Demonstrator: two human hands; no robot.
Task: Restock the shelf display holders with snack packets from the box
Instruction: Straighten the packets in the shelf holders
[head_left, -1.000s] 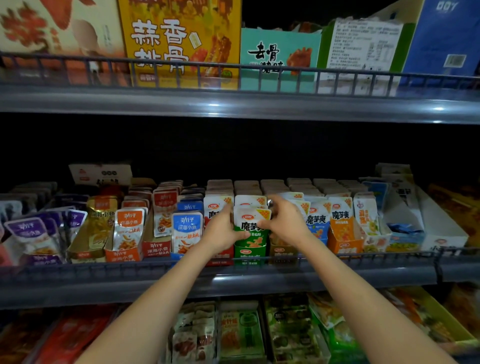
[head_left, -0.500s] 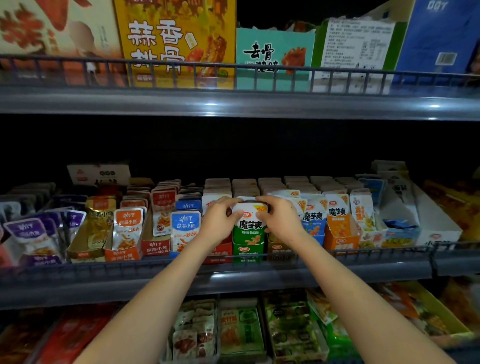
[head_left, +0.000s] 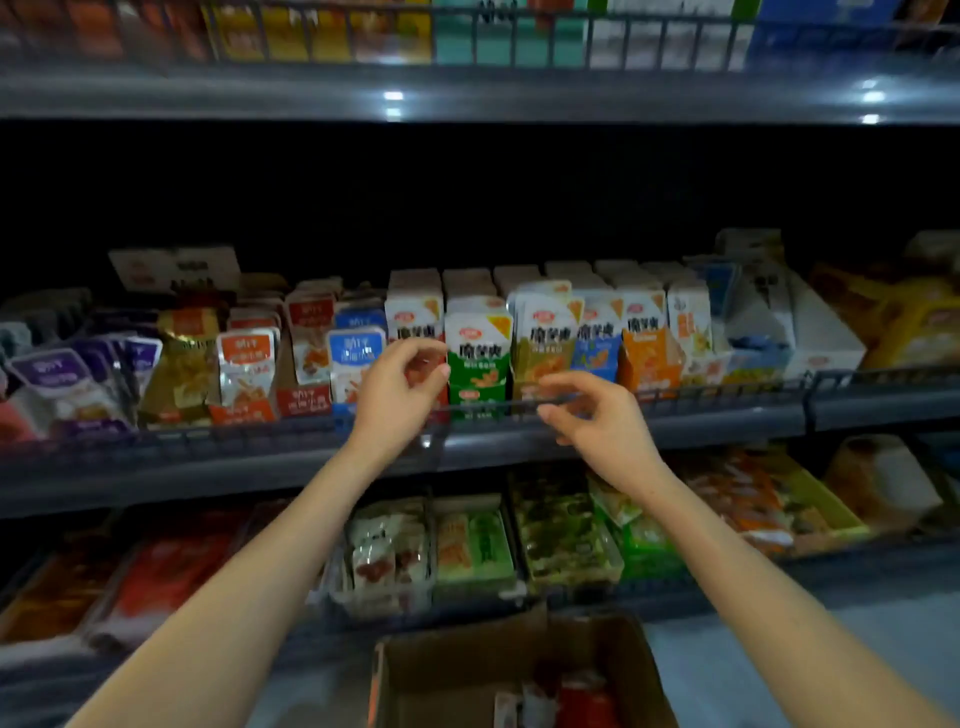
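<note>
Mid-frame, 2 hands are hovering empty, fingers loosely curled: left hand (head_left: 396, 399) beside the green packet (head_left: 478, 359) sitting in its shelf holder, right hand (head_left: 597, 422) lower. Box (head_left: 457, 675) is sitting bottom centre.

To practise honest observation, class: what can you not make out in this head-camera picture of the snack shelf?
Head view only.
Cardboard box: cut by the bottom edge; contents dark, blurred.
Top-shelf boxes: cut by the top edge, blurred; print unreadable.
Red packet: lower half hidden behind the left hand.
Shelf back: too dark.
</note>
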